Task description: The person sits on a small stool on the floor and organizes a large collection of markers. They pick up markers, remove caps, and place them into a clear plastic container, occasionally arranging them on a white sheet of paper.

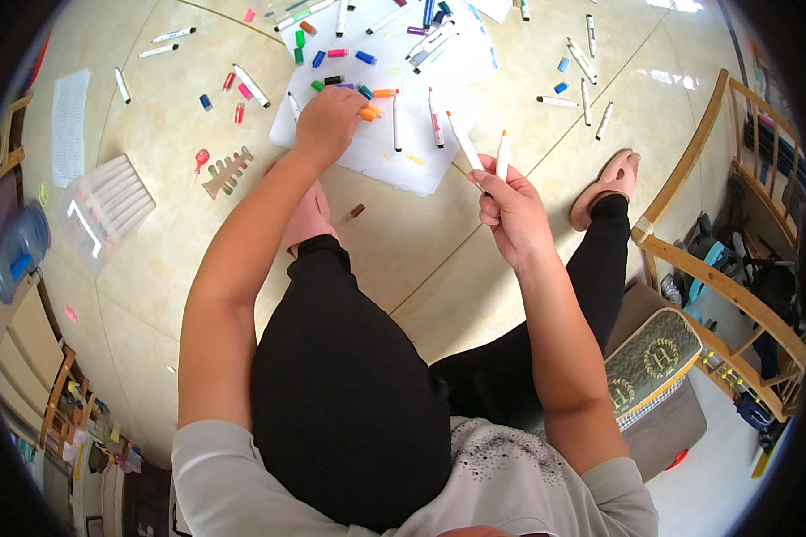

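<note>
My right hand (510,208) holds two white markers side by side, tips up. The left one of the pair (465,142) has a red-orange tip, and the other marker (502,154) an orange tip. My left hand (329,124) is over the white paper (403,171), its fingertips closed around orange caps (371,112); the thumb is mostly hidden. Just beyond these fingers lie another orange cap (383,92), a teal cap (365,91) and a green cap (318,86). Between my hands, an uncapped marker (397,124) and a marker with red writing (436,121) lie on the paper.
Loose markers (581,62) and caps are scattered on the tile floor. A clear marker case (111,208), a lollipop (201,161) and a comb-like toy (228,173) lie left. At right stands a wooden chair frame (685,154). A brown cap (356,211) lies between my feet.
</note>
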`<state>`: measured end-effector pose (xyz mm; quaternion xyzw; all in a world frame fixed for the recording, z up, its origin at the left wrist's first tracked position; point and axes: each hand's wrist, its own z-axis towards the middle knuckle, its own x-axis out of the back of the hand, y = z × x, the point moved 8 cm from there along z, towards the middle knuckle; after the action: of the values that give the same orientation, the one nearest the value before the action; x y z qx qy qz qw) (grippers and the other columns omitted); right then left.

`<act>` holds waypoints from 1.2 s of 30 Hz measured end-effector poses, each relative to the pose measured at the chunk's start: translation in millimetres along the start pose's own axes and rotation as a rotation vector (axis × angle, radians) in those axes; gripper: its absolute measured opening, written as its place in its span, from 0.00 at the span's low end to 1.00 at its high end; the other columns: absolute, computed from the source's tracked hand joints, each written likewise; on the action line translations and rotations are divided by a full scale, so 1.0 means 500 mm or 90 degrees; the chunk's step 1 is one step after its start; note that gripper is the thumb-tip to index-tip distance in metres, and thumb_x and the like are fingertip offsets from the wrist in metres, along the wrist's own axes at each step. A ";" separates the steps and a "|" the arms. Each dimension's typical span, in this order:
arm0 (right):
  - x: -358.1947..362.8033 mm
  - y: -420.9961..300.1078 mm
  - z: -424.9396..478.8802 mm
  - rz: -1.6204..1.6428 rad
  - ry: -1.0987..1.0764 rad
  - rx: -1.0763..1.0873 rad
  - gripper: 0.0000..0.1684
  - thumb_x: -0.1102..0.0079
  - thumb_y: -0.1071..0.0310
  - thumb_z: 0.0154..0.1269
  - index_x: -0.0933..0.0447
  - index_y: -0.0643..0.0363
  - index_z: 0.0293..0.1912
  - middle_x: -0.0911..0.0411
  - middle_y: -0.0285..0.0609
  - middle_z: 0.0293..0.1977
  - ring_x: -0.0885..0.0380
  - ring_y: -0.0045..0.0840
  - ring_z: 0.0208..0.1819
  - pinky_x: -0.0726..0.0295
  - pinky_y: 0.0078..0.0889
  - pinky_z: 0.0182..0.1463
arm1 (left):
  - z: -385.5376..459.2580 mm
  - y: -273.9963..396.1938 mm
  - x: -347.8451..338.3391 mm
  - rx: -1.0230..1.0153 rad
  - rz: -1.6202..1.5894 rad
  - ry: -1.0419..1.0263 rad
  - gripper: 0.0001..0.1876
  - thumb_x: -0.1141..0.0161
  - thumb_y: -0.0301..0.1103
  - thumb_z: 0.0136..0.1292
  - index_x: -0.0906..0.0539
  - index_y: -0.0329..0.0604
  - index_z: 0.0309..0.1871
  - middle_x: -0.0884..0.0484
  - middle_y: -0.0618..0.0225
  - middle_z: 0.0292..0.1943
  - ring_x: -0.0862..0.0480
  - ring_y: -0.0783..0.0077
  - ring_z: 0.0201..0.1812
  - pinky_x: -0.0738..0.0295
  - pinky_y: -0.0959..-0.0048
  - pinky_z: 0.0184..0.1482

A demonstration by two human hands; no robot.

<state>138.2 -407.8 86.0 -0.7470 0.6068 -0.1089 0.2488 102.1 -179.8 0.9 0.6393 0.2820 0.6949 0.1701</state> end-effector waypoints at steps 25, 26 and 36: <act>0.017 0.042 0.028 0.077 0.029 -0.050 0.10 0.50 0.72 0.66 0.28 0.61 0.47 0.24 0.35 0.35 0.36 0.14 0.24 0.34 0.18 0.28 | -0.013 -0.046 0.012 0.080 0.100 0.003 0.10 0.39 0.26 0.52 0.19 0.44 0.40 0.21 0.66 0.41 0.23 0.61 0.45 0.26 0.66 0.45; 0.018 0.043 0.029 0.075 0.028 -0.051 0.10 0.50 0.71 0.66 0.28 0.61 0.47 0.24 0.35 0.35 0.36 0.14 0.24 0.34 0.18 0.28 | -0.016 -0.045 0.010 0.076 0.094 0.014 0.10 0.39 0.26 0.52 0.20 0.44 0.40 0.21 0.65 0.41 0.23 0.61 0.45 0.26 0.66 0.45; 0.034 0.063 0.040 0.064 0.060 -0.059 0.07 0.51 0.71 0.67 0.30 0.60 0.44 0.24 0.34 0.34 0.36 0.14 0.24 0.33 0.18 0.28 | -0.002 0.121 -0.069 -0.264 0.086 -0.050 0.05 0.46 0.27 0.52 0.23 0.43 0.33 0.26 0.67 0.33 0.24 0.65 0.38 0.29 0.67 0.38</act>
<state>124.8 -423.8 51.0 -0.7205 0.6589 -0.1029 0.1903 112.7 -248.0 10.4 0.6346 0.0829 0.7224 0.2618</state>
